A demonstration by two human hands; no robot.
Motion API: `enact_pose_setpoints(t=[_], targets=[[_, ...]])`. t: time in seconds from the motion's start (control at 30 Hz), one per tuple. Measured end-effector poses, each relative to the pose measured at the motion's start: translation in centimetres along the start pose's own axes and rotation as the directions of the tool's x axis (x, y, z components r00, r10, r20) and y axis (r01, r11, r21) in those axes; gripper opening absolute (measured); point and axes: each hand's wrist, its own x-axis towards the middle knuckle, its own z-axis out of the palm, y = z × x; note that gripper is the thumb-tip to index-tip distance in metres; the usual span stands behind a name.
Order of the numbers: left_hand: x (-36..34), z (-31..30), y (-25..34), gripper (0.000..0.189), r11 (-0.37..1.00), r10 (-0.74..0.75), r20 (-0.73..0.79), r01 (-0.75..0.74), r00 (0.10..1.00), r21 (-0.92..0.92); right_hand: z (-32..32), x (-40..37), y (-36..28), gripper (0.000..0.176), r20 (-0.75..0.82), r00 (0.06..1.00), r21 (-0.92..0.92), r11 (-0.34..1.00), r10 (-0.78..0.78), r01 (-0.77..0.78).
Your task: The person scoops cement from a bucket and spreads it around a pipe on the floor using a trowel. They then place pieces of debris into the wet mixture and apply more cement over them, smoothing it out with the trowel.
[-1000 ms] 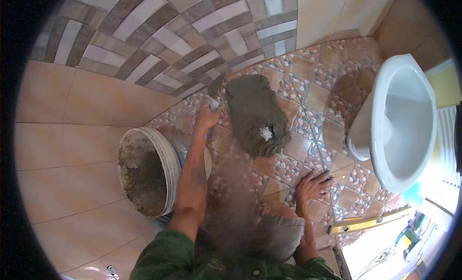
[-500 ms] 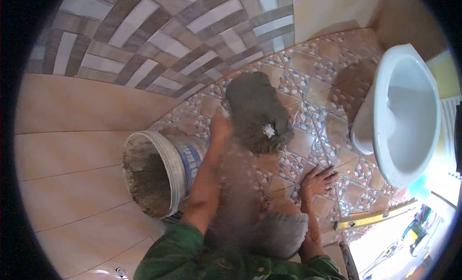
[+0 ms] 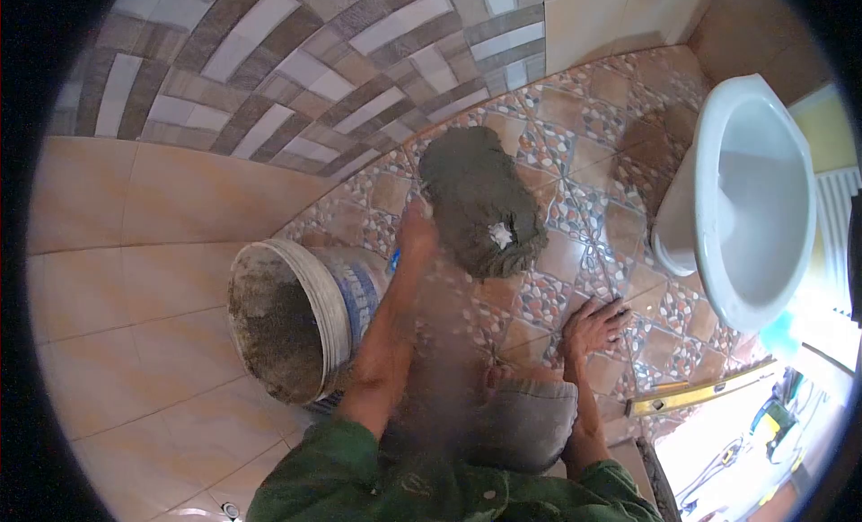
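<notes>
My left hand is low beside the left edge of a dark grey heap of wet mortar on the patterned tile floor. Its fingers look curled, but what they hold is hidden; a bit of blue shows by the wrist. A small crumpled white piece sits on the mortar's near end. On the tiles to the right, my right hand lies flat with its fingers spread, holding nothing. Left of my left forearm, a mortar-crusted white bucket lies tipped with its mouth toward the left wall.
A white toilet bowl stands at the right. Below it lies a yellow spirit level, with a green power tool and cables in the bright area beyond. Tiled walls border the floor. My bent knee is close below.
The view has shifted slightly. My left hand stays beside the mortar, a little higher and further right in view. My right hand remains flat on the tiles.
</notes>
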Motion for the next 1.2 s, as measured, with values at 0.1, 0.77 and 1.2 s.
enact_pose_setpoints(t=[0.1,0.77,1.2], targets=[[-6.0,-1.5,2.0,0.062,0.997,-0.032,0.135,0.041,0.990,-0.065,-0.2,0.1,0.3,0.065,0.030,0.999,-0.004,1.000,-0.026,0.026],[-10.8,0.2,-0.7,0.072,0.983,0.070,0.049,-0.061,0.996,-0.175,0.8,-0.2,0.9,0.065,-0.062,0.990,-0.077,0.990,-0.125,0.120],[-11.0,-1.8,0.8,0.058,0.993,0.066,0.095,-0.056,0.993,-0.101,2.3,1.0,2.2,0.065,0.020,0.990,-0.143,0.980,-0.139,0.140]])
